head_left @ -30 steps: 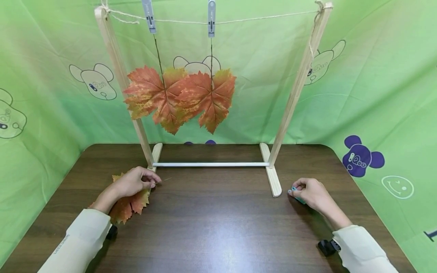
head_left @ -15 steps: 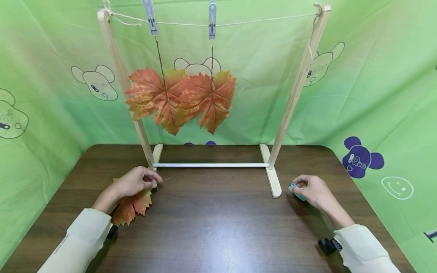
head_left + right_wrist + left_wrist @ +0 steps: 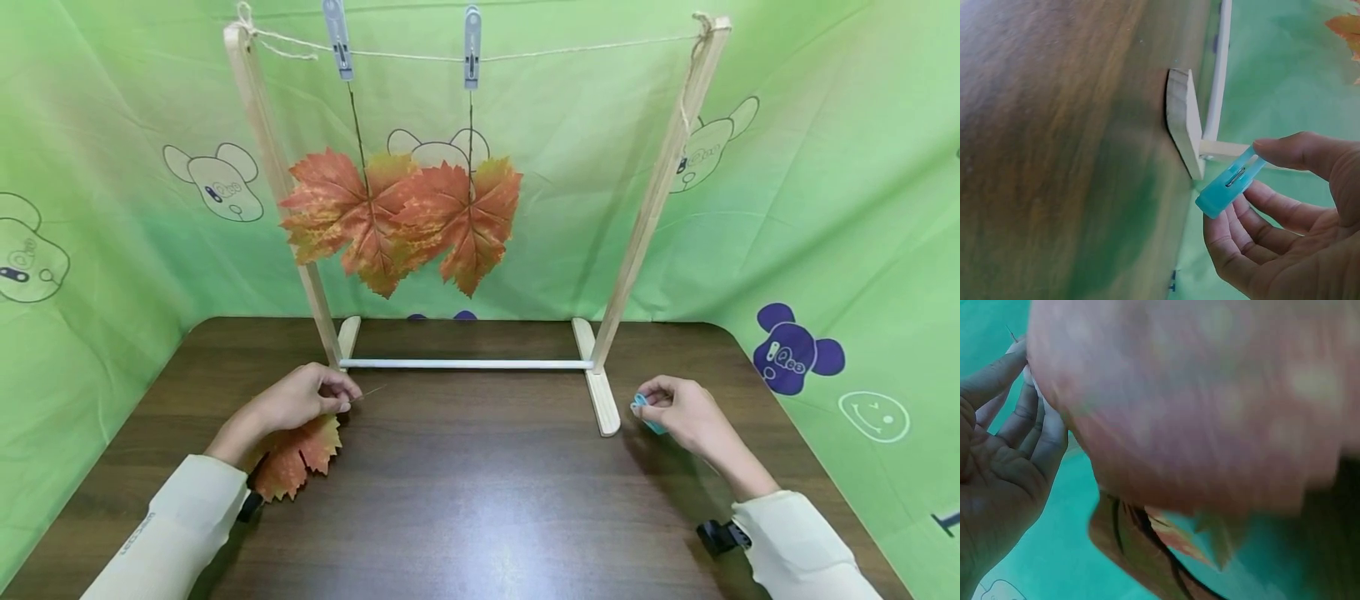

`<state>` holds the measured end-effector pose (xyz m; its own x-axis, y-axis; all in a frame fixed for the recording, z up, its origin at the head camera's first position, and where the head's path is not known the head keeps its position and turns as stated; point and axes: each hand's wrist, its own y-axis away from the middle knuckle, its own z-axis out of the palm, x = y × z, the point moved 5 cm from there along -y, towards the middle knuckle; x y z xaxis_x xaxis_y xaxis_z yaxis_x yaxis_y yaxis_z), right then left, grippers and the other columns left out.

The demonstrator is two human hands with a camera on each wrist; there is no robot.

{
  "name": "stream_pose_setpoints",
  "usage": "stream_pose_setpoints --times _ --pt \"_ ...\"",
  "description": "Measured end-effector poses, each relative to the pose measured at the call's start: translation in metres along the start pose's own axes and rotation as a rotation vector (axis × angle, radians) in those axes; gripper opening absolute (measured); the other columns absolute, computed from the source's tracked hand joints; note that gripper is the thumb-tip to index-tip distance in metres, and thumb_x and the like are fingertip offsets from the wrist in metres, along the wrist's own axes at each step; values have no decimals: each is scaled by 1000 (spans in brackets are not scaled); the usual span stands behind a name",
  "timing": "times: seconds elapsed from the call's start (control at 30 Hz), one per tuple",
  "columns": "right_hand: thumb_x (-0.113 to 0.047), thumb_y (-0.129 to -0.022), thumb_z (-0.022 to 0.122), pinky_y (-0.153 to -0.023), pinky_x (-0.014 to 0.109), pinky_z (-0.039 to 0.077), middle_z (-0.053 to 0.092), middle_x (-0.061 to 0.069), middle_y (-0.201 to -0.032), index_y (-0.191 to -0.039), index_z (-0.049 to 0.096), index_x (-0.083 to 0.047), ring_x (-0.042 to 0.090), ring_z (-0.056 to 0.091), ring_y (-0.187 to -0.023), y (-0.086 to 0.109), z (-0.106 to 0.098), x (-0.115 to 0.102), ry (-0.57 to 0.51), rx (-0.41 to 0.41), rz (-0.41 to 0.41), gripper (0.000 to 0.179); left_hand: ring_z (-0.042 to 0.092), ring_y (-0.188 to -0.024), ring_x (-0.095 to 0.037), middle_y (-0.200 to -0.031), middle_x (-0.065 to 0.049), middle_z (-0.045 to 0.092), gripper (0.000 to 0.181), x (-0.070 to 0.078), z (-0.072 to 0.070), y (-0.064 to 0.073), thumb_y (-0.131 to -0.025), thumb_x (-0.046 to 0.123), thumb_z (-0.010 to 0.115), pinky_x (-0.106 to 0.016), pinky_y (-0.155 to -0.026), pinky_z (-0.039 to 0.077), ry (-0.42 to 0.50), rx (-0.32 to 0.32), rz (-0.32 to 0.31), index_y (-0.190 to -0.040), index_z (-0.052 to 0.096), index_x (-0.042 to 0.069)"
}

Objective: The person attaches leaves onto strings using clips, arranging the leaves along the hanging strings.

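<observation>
My left hand (image 3: 300,398) pinches the thin stem of an orange and yellow artificial maple leaf (image 3: 300,458) between thumb and fingertips, left of the wooden stand. The leaf hangs below the palm, partly hidden by the hand and wrist; in the left wrist view it fills much of the picture, blurred. Right of the stand, my right hand (image 3: 686,415) holds a turquoise clothespin (image 3: 1229,187) between thumb and fingers, close over the table. Two similar leaves, a left one (image 3: 337,208) and a right one (image 3: 468,225), hang overlapping from grey clothespins (image 3: 472,48) on a string.
The wooden stand (image 3: 651,221) has two posts, flat feet (image 3: 597,400) and a white crossbar (image 3: 465,364) low down. Twine (image 3: 585,50) runs between the post tops. Behind the brown table (image 3: 480,483) hangs a green printed cloth (image 3: 825,208).
The right hand has risen slightly with the turquoise clothespin. The left hand has shifted a little to the right, carrying the leaf along. The hanging leaves stay on the string.
</observation>
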<state>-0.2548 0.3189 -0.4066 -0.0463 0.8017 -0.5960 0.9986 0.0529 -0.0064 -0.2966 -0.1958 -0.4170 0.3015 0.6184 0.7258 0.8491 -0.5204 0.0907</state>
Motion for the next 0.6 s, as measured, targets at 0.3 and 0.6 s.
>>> stream_pose_setpoints --times 0.3,0.6 --pt "-10 -91 77 -66 22 52 76 14 -94 -108 69 6 12 67 -81 -2 -3 -10 -30 13 -34 24 72 -91 -18 -104 -15 77 16 7 -4 0 -98 -1 67 -23 -74 53 -18 27 19 -111 77 -1" --pt "-14 -92 78 -69 21 52 77 16 -97 -114 70 7 13 69 -82 1 -10 -22 -36 48 -50 31 68 -88 -14 -104 -16 77 15 18 -6 0 -98 1 69 -22 -71 52 -19 50 31 -111 77 -1"
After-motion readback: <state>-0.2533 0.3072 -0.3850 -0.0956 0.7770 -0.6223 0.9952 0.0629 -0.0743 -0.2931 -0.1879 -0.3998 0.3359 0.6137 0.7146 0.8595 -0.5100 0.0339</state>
